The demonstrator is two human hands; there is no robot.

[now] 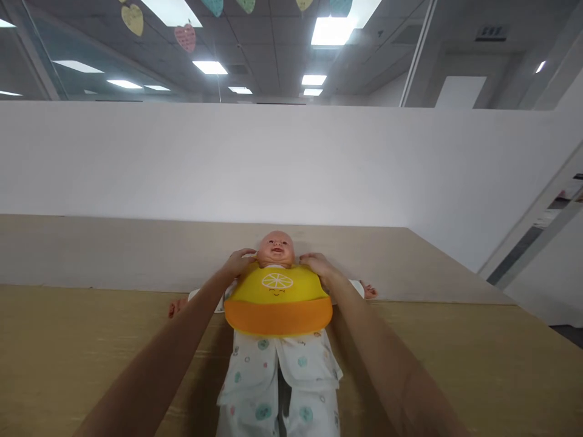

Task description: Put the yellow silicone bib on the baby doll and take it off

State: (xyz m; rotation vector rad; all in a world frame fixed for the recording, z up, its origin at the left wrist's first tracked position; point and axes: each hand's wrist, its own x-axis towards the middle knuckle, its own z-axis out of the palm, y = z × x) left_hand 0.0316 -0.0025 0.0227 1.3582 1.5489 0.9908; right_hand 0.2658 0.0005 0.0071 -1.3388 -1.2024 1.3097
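A baby doll (276, 249) lies on its back on the table, its head away from me and its arms spread out. It wears a white printed outfit (264, 376). Over its chest lies a yellow bib (246, 285) with a citrus slice, a smiling face and an orange catch pocket (279, 317). Beside the doll's neck, my left hand (239, 263) closes on one upper corner of the bib. My right hand (317, 265) is closed on the opposite upper corner. Part of the fingers and the strap ends are hidden at the neck.
The wooden table (113, 352) has a paler strip (113, 252) along its back. Behind it stands a white wall (204, 164) topped by glass, with paper hearts (132, 20) hanging above. The table's right edge slants toward a floor gap.
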